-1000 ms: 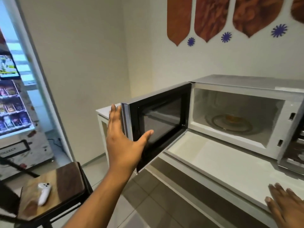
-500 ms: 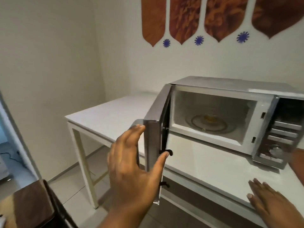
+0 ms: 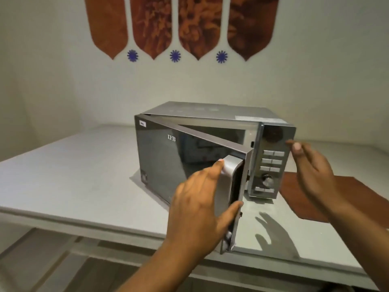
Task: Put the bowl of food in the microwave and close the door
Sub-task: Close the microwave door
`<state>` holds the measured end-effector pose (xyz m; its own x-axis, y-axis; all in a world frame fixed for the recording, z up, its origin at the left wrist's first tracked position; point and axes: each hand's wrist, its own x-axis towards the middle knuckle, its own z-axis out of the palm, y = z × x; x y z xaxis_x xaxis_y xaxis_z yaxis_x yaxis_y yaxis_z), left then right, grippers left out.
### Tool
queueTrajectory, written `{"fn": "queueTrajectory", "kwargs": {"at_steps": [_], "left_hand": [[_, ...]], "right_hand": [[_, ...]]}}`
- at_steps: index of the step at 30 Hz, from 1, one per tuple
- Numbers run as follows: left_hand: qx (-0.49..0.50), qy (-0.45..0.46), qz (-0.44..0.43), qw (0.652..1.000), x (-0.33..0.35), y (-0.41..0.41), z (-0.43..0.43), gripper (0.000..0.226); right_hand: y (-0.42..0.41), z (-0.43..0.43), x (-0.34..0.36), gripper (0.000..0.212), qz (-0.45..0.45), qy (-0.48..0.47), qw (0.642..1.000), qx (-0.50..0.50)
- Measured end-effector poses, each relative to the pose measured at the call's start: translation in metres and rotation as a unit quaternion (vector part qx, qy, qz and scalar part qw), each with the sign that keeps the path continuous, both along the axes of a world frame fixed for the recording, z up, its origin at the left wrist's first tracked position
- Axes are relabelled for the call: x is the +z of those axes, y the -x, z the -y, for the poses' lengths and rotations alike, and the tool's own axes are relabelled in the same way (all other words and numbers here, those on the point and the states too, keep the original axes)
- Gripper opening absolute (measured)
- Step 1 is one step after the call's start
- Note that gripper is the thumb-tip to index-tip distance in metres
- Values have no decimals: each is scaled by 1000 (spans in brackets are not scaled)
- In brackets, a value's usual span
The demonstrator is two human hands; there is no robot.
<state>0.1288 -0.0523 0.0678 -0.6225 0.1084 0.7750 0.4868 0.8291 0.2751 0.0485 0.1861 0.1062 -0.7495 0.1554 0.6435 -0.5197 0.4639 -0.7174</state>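
Observation:
A silver microwave (image 3: 210,114) stands on the white table (image 3: 73,175). Its dark mirrored door (image 3: 168,163) hangs partly ajar, a narrow gap left at the top and right. My left hand (image 3: 200,211) wraps the door's silver handle (image 3: 228,186), thumb on the inner edge. My right hand (image 3: 311,167) is raised beside the control panel (image 3: 271,163), fingers spread, fingertips at the panel's upper right edge. The door hides the inside, and no bowl shows.
A brown mat (image 3: 328,197) lies on the table to the right of the microwave. The table's front edge runs below my left hand, with floor underneath. Brown and blue wall decorations (image 3: 174,28) hang on the wall behind.
My left hand has swung the door from wide open to nearly closed. My right hand lifted off the table up to the control panel. The view turned right to face the microwave.

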Motion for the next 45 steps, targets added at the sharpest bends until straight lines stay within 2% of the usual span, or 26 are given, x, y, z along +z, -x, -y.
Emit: {"fn": "queueTrajectory", "kwargs": {"at_steps": [2,7,11,13,20,30,37,40,45], "left_hand": [[-20,34,10,999,-1,17,-4,82],[-26,70,74,994,-12,63,8,84],[20,174,140,975,-22,101,25,84],[19,200,168,965,-26,119,31,83],[17,216,215,952,-40,158,41,87],[10,184,210,960,-63,175,40,92],[22,172,240,955,-57,179,32,91],[28,159,252,954,-59,177,27,93],[32,153,274,949,-64,169,24,93]], "right_hand": [[12,-5,17,48,-14,-26,1000,1],[58,-17,43,105,36,-221,972,-71],[81,-22,41,115,88,-326,939,-68],[88,-21,39,117,85,-363,922,-103],[102,-21,21,129,54,-429,879,-201],[111,-24,1,125,35,-399,893,-204],[109,-6,8,113,6,-429,856,-287],[104,-6,1,113,37,-424,863,-272],[91,4,-42,100,70,-386,889,-235]]}}
